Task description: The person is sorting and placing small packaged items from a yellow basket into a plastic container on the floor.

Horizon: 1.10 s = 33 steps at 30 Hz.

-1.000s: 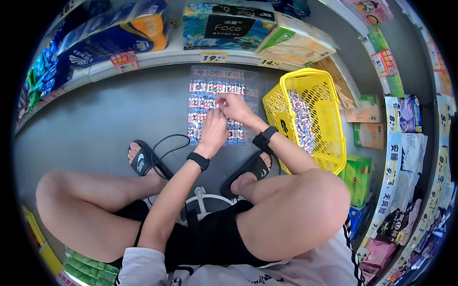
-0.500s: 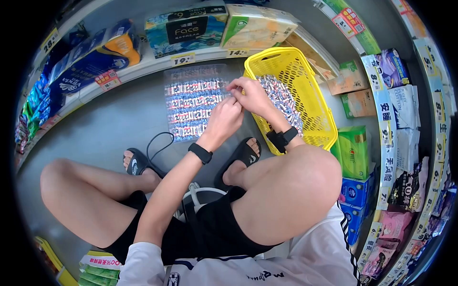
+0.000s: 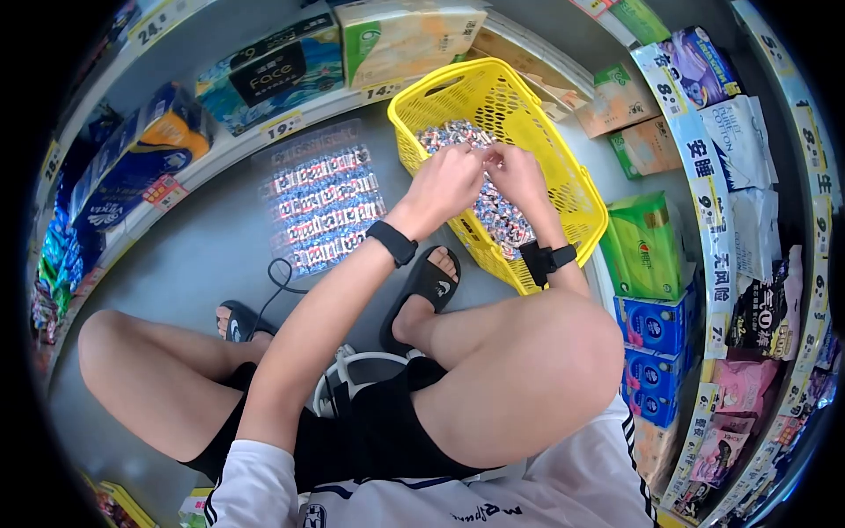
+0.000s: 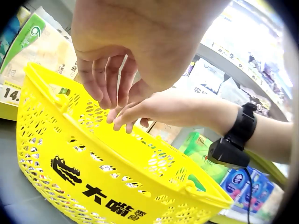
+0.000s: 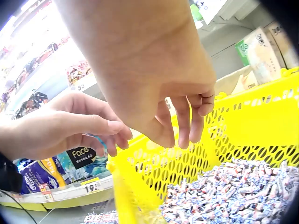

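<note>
Both hands meet over the yellow basket (image 3: pixel 585 202), the left hand (image 3: pixel 449 183) beside the right hand (image 3: pixel 521 180). In the left wrist view, the left hand (image 4: pixel 135 46) bends its fingers loosely above the rim, near the fingertips of the right hand (image 4: pixel 173 109). Nothing is visible held in the right hand (image 5: pixel 159 84), whose fingers hang loosely bent; the left hand (image 5: pixel 70 121) shows no held item either. Small wrapped pieces (image 5: pixel 233 191) fill the basket's bottom. A clear tray with rows of similar wrapped pieces (image 3: pixel 326 211) lies on the floor to the left.
Shelves with tissue packs (image 3: pixel 268 75) curve behind the tray and basket. Green packs (image 3: pixel 647 246) and blue packs (image 3: pixel 651 326) stand right of the basket. A black cable (image 3: pixel 280 277) loops by the sandalled feet, near the tray's lower edge.
Both hands have moved right, from above the tray to above the basket. The head view has shifted too, so tray and basket appear further left.
</note>
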Available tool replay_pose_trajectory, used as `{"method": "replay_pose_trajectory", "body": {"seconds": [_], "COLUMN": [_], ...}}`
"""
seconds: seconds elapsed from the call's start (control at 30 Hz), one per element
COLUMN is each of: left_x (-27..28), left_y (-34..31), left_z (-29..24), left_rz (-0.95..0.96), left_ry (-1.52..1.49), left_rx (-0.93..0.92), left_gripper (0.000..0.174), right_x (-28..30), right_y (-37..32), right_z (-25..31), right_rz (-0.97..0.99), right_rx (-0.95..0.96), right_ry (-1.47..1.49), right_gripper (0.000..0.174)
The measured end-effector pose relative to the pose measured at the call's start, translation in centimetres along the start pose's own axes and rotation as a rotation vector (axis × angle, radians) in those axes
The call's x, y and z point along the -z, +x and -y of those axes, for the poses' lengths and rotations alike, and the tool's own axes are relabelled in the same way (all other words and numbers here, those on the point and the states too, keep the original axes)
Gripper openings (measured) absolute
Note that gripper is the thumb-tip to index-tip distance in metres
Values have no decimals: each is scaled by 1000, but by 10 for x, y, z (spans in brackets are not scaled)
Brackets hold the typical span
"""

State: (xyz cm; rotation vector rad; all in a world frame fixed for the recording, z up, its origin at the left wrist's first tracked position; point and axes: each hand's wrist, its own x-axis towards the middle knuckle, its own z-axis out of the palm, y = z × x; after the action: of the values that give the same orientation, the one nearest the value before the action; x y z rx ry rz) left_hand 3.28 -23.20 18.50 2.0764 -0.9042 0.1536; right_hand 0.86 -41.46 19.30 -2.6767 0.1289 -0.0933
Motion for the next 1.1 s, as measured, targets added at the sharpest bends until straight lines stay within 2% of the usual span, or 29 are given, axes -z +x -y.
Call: {"method": "replay_pose_trajectory", "body": {"seconds": [0.07,0.13,0.23,0.27,0.33,0.37,0.53,0.6,0.63,0.8,0.9,1.0,1.1], "left_x": [-23,-40,-55,-58,-51,-52,-89,-99,-100,-149,-157,-166,-168], "left_y": [11,19,35,40,54,63,79,83,89,92,92,91,92], "left_z": [10,17,22,22,10,5,13,14,11,33,29,31,32], "left_rz": [3,10,204,215,495,633,839,917,990,975,1003,1042,1132], "left_ry": [29,32,79,77,117,150,181,268,252,248,351,408,458], "left_rx": [-45,-63,-58,-62,-110,-57,-18,22,32,-25,91,86,125], "left_gripper": [13,11,12,12,15,22,27,25,23,22,26,29,33], "right_x": [-3,-7,-22,-27,-38,-45,-64,-71,-76,-89,-92,-97,-96], "right_y": [-1,-2,1,2,4,6,7,8,6,-8,-9,-11,-12], "right_z": [-21,-40,-66,-75,-93,-100,-116,-126,-134,-144,-145,-149,-138], "right_rz": [76,103,211,211,307,316,347,442,440,402,427,378,317], "right_rx": [-150,-180,-304,-315,-330,-343,-364,-423,-413,-517,-565,-543,-538], "right_ry": [-87,-54,-69,-63,-45,-71,-101,-91,-61,-123,-133,-101,-102], "right_gripper": [18,20,28,28,32,35,40,41,35,24,25,25,35]}}
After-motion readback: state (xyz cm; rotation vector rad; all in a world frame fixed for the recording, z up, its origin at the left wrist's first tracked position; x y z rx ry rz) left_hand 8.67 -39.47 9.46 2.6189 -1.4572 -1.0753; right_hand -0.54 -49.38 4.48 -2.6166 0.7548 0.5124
